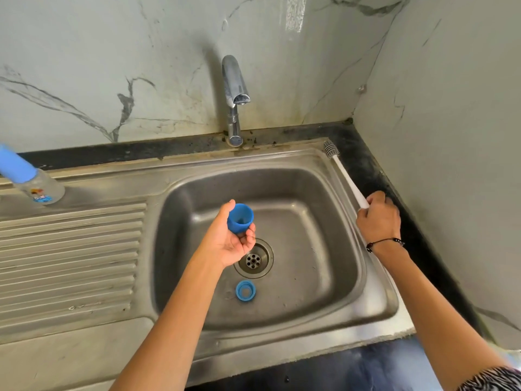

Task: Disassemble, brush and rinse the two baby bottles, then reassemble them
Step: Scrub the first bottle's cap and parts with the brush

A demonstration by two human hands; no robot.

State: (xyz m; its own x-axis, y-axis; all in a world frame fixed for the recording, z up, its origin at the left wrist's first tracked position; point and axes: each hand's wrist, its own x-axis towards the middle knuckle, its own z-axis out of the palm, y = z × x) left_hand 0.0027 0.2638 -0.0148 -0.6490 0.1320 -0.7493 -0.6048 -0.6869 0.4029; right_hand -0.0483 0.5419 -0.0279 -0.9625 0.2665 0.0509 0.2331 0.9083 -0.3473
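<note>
head | L grip [228,238] holds 1 cap [240,218] | R grip [377,218] round 1 brush [342,170] | 1 ring [244,290] in sink [375,277]

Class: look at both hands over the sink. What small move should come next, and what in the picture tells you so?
Probably lift the bottle brush off the sink rim and bring it to the blue cap. The right hand already grips the brush's white handle, and the left hand holds the cap with its opening up. The tap shows no running water.

L hand [229,240] holds blue cap [240,217] over sink [375,303]; R hand [378,218] grips brush [342,172] handle; blue ring [244,290] by drain.
</note>
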